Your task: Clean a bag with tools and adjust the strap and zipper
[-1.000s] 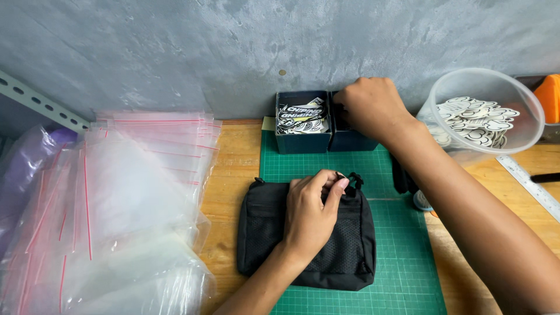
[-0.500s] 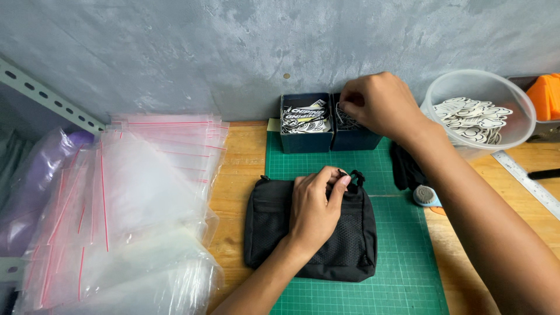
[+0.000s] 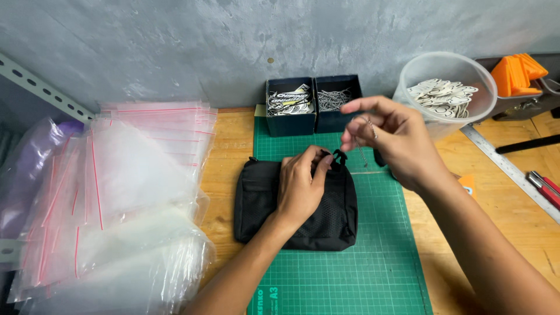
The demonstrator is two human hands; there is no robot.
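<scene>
green cutting mat on wooden bench, grey wall, left fingers pinching black pouch, right fingers gripping thin chain

Head camera looks steeply down, close over the green cutting mat; wall beyond.

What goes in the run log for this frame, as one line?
left hand: pinning black pouch, fingers at its loop | right hand: pinching small chain above pouch | base: green cutting mat
</scene>
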